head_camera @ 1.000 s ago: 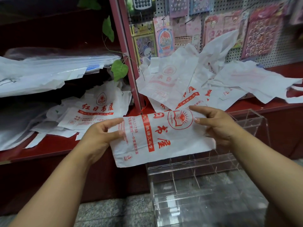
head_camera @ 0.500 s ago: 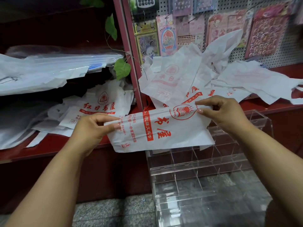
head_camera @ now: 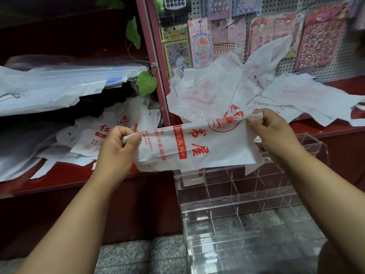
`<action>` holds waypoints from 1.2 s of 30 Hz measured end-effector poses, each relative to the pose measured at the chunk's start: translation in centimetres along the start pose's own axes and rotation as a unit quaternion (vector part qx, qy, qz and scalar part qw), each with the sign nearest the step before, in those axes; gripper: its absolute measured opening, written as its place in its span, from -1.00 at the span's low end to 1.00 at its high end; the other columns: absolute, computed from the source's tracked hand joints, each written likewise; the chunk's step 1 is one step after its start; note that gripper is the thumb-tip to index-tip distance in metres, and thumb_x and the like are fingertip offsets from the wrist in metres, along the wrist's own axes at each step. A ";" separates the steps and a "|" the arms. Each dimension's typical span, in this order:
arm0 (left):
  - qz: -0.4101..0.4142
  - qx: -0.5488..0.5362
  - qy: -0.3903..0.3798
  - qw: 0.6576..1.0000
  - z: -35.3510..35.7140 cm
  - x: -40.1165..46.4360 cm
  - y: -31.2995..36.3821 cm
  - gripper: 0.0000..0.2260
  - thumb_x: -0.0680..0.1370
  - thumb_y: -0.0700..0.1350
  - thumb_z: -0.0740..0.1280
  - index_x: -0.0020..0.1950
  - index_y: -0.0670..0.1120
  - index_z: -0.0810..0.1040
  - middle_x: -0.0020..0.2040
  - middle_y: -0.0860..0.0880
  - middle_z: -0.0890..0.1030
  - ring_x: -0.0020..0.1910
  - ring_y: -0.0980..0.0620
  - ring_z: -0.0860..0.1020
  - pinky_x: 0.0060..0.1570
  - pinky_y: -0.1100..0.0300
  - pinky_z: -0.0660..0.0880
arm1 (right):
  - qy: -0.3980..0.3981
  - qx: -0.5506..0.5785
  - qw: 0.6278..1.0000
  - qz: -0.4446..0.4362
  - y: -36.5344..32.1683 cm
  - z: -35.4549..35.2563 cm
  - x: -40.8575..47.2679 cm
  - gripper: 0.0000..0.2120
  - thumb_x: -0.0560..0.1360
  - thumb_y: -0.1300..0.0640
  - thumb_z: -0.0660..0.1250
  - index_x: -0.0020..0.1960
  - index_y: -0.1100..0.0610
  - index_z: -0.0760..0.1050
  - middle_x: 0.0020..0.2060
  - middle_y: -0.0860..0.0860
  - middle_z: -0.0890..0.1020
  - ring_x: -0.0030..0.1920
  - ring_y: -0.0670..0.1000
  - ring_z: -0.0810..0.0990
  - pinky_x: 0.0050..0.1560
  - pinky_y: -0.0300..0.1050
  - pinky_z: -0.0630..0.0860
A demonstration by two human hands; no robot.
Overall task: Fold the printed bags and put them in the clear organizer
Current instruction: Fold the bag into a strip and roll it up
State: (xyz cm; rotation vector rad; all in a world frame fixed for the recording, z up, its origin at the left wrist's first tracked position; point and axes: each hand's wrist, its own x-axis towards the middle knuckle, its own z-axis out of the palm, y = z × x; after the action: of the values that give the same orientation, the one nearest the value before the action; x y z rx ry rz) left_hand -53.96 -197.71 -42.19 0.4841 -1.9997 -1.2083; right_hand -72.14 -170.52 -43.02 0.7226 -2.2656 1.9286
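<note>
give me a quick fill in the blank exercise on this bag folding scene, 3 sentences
1. The printed bag is pinched along its top edge by ____ hands, the left hand and the right hand.
2. The print on the held bag is ____ in colour.
3. The clear organizer sits directly ____ the held bag.

Missing words: both; red; below

I'm seeing soft, even light falling on the white printed bags (head_camera: pixel 207 95) and pegboard (head_camera: pixel 335 62), while the left shelf recess (head_camera: pixel 59 26) is sitting in deep shadow. Glare is streaking the clear organizer (head_camera: pixel 237 198). The wide lens is bowing the edges, and the frame's corners are blurring.
</note>
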 end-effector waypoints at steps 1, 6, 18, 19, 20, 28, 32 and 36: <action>0.014 0.019 0.017 1.000 0.3 -0.2 0.0 -0.84 0.59 -0.05 0.32 -0.17 0.09 0.43 -0.18 -0.07 0.60 -0.22 0.02 0.54 -0.22 -0.01 0.49 | 0.008 -0.027 1.000 -0.005 0.1 0.2 0.0 -0.89 0.60 0.06 0.24 0.00 0.09 0.47 -0.04 0.03 0.59 -0.05 0.04 0.55 -0.08 -0.06 0.43; 0.003 0.025 0.058 0.998 1.4 -0.7 0.5 -0.87 0.57 0.00 0.35 -0.14 0.09 0.45 -0.16 -0.09 0.64 -0.15 -0.07 0.65 -0.23 -0.05 0.56 | 0.055 -0.062 0.997 -0.005 0.6 1.5 -0.4 -0.87 0.60 0.05 0.23 0.03 0.11 0.42 -0.20 -0.05 0.54 -0.23 -0.07 0.47 -0.29 -0.18 0.30; -0.265 -0.152 -0.022 0.952 1.5 0.1 -1.5 -0.55 0.64 -0.15 0.26 0.48 0.16 0.28 0.07 -0.05 0.60 -0.17 0.05 0.61 -0.49 0.29 0.54 | -0.076 0.096 0.981 0.150 2.3 0.9 -0.3 -0.78 0.47 0.34 0.38 -0.04 0.03 0.54 -0.15 0.21 0.59 -0.27 0.06 0.64 -0.26 -0.20 0.56; -0.280 -0.184 -0.042 0.941 1.3 0.2 -1.7 -0.55 0.63 -0.18 0.27 0.46 0.17 0.30 0.08 -0.09 0.62 -0.14 -0.01 0.65 -0.45 0.22 0.58 | -0.067 0.068 0.985 0.142 2.5 0.9 -0.2 -0.83 0.48 0.32 0.39 -0.12 0.05 0.54 -0.17 0.24 0.55 -0.23 0.10 0.59 -0.23 -0.17 0.53; -0.285 -0.192 -0.057 0.937 1.2 0.2 -1.8 -0.57 0.62 -0.22 0.28 0.41 0.15 0.36 0.08 -0.12 0.64 -0.12 -0.04 0.67 -0.41 0.17 0.60 | -0.062 0.048 0.987 0.137 2.6 0.9 -0.2 -0.84 0.48 0.29 0.40 -0.16 0.05 0.54 -0.14 0.27 0.53 -0.19 0.11 0.55 -0.20 -0.13 0.50; -0.258 -0.111 -0.085 0.956 1.2 0.3 -2.2 -0.91 0.55 -0.28 0.36 0.00 -0.20 0.64 0.01 -0.16 0.69 -0.07 -0.06 0.69 -0.12 0.16 0.63 | -0.103 0.068 0.973 0.198 3.1 1.3 0.0 -0.78 0.51 0.35 0.31 -0.12 0.11 0.68 0.03 0.14 0.67 0.03 0.24 0.63 0.10 0.12 0.59; -0.203 -0.045 -0.080 0.975 0.9 0.3 -2.5 -0.79 0.42 -0.37 0.47 -0.03 -0.10 0.65 0.00 -0.10 0.66 -0.05 -0.05 0.68 -0.14 0.20 0.62 | -0.141 0.022 0.977 0.158 2.5 0.8 -0.6 -0.76 0.41 0.31 0.46 0.03 0.06 0.64 0.02 0.04 0.64 -0.22 -0.15 0.65 -0.26 -0.34 0.55; -0.176 -0.027 -0.058 0.982 0.8 0.3 -2.0 -0.89 0.52 -0.29 0.40 -0.06 -0.10 0.67 -0.06 -0.02 0.69 -0.05 0.03 0.67 -0.11 0.18 0.59 | -0.129 0.019 0.982 0.138 2.6 0.5 -0.6 -0.70 0.39 0.30 0.48 -0.01 -0.05 0.64 0.09 0.00 0.64 0.03 -0.05 0.63 0.11 -0.18 0.56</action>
State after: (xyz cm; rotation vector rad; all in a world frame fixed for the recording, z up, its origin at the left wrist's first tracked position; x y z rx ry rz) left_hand -54.89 -198.37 -44.08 0.7798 -2.0290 -1.5297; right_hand -72.49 -170.59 -45.73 0.7353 -2.6127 2.1100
